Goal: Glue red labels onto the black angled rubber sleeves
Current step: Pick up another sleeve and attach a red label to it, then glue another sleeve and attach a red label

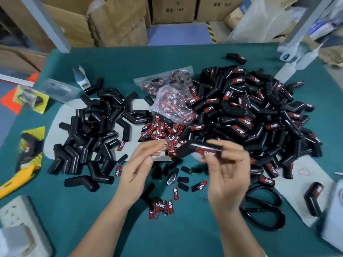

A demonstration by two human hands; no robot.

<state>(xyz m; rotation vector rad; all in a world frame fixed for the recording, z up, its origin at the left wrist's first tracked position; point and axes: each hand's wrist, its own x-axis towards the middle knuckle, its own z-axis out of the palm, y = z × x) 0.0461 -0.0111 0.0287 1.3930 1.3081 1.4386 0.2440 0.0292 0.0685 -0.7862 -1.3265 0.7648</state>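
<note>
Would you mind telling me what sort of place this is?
Probably a small factory or warehouse workbench for hand assembly: heaps of sleeves on a green table, loose labels, and stacked cartons behind.

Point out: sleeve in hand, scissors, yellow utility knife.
sleeve in hand (187,149), head view, bare black arm left of label
scissors (267,217), head view, black handle loop
yellow utility knife (13,183), head view, yellow body

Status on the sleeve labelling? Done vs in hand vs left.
Done: the big pile of labelled sleeves on the right. In hand: the right hand holds a sleeve with a red label already on it; the left hand is beside it, fingers loose. Left: the smaller pile of bare sleeves on the left, plus loose labels and a bag of labels.
</note>
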